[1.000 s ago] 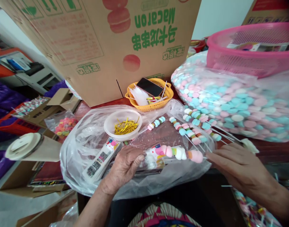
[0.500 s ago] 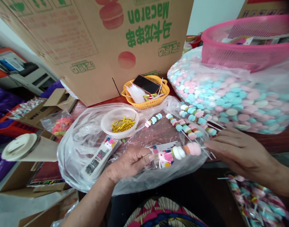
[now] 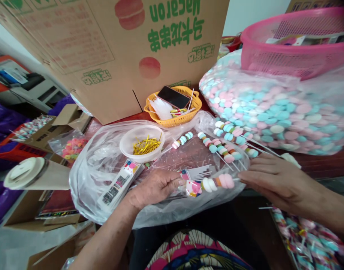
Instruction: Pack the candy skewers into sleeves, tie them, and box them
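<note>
My left hand (image 3: pixel 157 188) pinches the end of a small printed clear wrapper (image 3: pixel 193 188). The wrapper lies around the near part of a candy skewer (image 3: pixel 226 181), whose white and pink pieces stick out to the right. The fingers of my right hand (image 3: pixel 275 180) are closed on the skewer's bare stick. Several more candy skewers (image 3: pixel 217 145) lie beyond my right hand, and one short skewer (image 3: pixel 182 140) lies apart to their left. Left of my left hand is a stack of printed wrappers (image 3: pixel 118 189). Another printed pack (image 3: pixel 198 172) lies partly hidden behind the skewer.
A plastic bowl (image 3: pixel 123 146) holds gold twist ties (image 3: pixel 146 145). Behind it sits a yellow basket (image 3: pixel 172 122) with a phone (image 3: pixel 173 96). A big cardboard box (image 3: pixel 104 48), a bag of candies (image 3: pixel 273 112), a pink basket (image 3: pixel 295 56) and a lidded cup (image 3: pixel 37 174) surround the plastic sheet.
The candy skewer has shifted slightly left, deeper against my left hand. My right hand stays at its stick end. The view has tilted slightly.
</note>
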The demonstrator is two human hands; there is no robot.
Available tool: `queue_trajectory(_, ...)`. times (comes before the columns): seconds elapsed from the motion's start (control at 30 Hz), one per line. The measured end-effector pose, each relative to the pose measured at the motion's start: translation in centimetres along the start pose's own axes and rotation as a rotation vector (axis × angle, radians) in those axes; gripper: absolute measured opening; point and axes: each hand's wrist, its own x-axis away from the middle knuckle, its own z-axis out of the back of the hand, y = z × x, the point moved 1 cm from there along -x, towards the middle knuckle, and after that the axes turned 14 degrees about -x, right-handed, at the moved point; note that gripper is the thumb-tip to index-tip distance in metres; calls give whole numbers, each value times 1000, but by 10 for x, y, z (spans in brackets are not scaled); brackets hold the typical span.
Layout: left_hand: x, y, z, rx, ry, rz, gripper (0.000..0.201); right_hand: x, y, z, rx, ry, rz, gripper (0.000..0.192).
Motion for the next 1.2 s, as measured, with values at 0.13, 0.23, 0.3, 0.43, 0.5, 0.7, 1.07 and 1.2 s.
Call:
queue_trajectory(0.13,2,-3,5,347,-166,106,52,-2,-6,8,214,92,128,21)
queue_trajectory(0.23,3,-5,8,453,-240,186,57,-2,-11,12,221,100,146,21)
queue_trajectory(0.3,5,-6,10,461,-250,203,59,-2,-14,14,235,104,155,20)
queue_trajectory(0.43,6,-4,12,450,-196,192,56,-1,-20,15,278,109,165,20)
queue_trajectory(0.5,5,-2,12,414,-160,166,53,0,-21,14,234,102,161,21)
queue_trajectory(0.7,1,3,8,127,0,31,42,1,-19,11,-33,61,53,19)
queue_trajectory(1.07,6,4,6,266,32,56,50,5,-20,17,22,126,-4,23)
queue_trajectory(1.2,10,2,7,283,113,55,52,11,-18,17,27,134,-37,22)
